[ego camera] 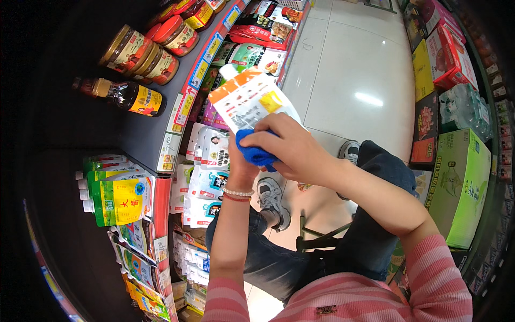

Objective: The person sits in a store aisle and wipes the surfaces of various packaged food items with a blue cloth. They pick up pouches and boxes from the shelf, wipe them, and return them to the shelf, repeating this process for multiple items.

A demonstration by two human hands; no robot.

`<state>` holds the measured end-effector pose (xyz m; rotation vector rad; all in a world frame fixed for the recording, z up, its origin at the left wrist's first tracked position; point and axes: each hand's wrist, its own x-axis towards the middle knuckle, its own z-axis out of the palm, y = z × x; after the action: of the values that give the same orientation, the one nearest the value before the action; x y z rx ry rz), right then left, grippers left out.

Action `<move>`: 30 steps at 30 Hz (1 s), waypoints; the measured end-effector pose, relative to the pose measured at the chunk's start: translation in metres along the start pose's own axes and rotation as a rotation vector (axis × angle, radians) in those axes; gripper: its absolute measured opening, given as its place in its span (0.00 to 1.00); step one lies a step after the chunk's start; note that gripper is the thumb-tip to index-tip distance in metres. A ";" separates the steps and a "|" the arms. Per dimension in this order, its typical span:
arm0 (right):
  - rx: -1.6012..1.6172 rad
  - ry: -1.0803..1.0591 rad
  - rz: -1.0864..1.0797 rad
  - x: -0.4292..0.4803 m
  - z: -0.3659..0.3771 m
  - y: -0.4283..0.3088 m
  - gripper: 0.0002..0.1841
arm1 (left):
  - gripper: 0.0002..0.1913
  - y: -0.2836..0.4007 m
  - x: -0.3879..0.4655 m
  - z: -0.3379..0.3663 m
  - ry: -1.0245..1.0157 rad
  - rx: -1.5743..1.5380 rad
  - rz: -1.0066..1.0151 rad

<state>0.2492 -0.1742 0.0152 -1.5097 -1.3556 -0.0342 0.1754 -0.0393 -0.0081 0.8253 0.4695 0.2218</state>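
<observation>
A white and orange spouted pouch is tilted in front of me, its white cap at the upper left and printing on its near face. My right hand grips a blue cloth and presses it against the lower part of the pouch. Below and behind the cloth, my left hand supports the bottom of the pouch; its fingers are mostly hidden. The wrist of that hand bears a pearl bracelet and a red cord.
At left, a grey shelf with price tags holds jars, a dark sauce bottle and green-yellow pouches. White bags fill the lower shelf. Cartons and wrapped bottles line the right side. A folding stool stands beneath me.
</observation>
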 end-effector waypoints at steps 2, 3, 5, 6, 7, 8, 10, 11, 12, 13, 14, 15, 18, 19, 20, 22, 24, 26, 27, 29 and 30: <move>-0.090 0.026 0.007 0.003 -0.005 0.009 0.31 | 0.33 0.008 0.007 -0.005 -0.037 -0.006 0.028; -0.141 0.038 0.007 0.008 -0.010 0.013 0.30 | 0.33 0.013 0.009 -0.002 -0.044 -0.094 0.012; -0.175 0.140 0.089 0.016 -0.020 0.013 0.28 | 0.33 0.022 0.005 0.005 0.016 -0.068 0.032; -0.170 0.194 0.123 0.018 -0.022 0.014 0.27 | 0.34 0.023 0.004 0.004 0.044 -0.044 0.042; -0.164 0.248 0.157 0.020 -0.024 0.016 0.27 | 0.34 0.024 0.004 0.001 0.073 -0.019 0.053; -0.129 0.336 0.130 0.020 -0.026 0.021 0.21 | 0.35 0.024 0.005 -0.005 0.051 -0.022 0.052; 0.129 0.478 0.364 0.021 -0.033 0.032 0.17 | 0.34 0.024 0.000 -0.005 0.005 -0.009 0.028; 0.261 0.547 0.480 0.021 -0.034 0.035 0.15 | 0.34 0.024 -0.001 -0.003 -0.024 -0.024 -0.005; 0.531 0.522 0.492 0.025 -0.039 0.027 0.16 | 0.34 0.021 -0.004 -0.003 0.006 0.046 0.008; 0.589 0.504 0.517 0.027 -0.039 0.021 0.16 | 0.34 0.016 -0.007 -0.002 0.035 0.116 0.021; 0.647 0.485 0.541 0.027 -0.037 0.017 0.16 | 0.33 0.014 -0.008 -0.002 0.064 0.186 0.034; 0.705 0.468 0.565 0.027 -0.036 0.014 0.16 | 0.33 0.015 -0.007 -0.003 0.055 0.089 0.020; 0.527 0.299 0.545 0.017 -0.032 0.022 0.18 | 0.32 0.017 -0.001 -0.016 0.033 -0.105 0.036; 0.459 0.241 0.512 0.016 -0.027 0.022 0.19 | 0.33 0.022 0.001 -0.033 -0.200 -0.478 -0.011; 0.503 0.178 0.552 0.015 -0.024 0.019 0.20 | 0.33 0.025 0.000 -0.049 -0.265 -0.435 0.038; 0.581 0.086 0.532 0.014 -0.027 0.017 0.20 | 0.32 0.030 -0.001 -0.049 -0.252 -0.493 0.041; 0.656 0.100 0.587 0.016 -0.031 0.015 0.19 | 0.32 0.031 0.000 -0.051 -0.344 -0.535 0.025; 0.676 0.228 0.627 0.018 -0.032 0.014 0.19 | 0.31 0.032 0.000 -0.047 -0.269 -0.445 0.072; 0.767 0.318 0.652 0.024 -0.038 0.009 0.20 | 0.31 0.032 0.000 -0.042 -0.274 -0.459 0.053; 0.944 0.410 0.660 0.031 -0.043 0.006 0.22 | 0.31 0.029 0.000 -0.032 -0.285 -0.486 0.015; 0.897 0.358 0.692 0.030 -0.041 0.009 0.23 | 0.31 0.028 0.001 -0.030 -0.198 -0.264 0.097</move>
<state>0.2905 -0.1791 0.0458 -1.0340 -0.3878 0.6279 0.1613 -0.0012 -0.0049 0.6044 0.2088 0.2822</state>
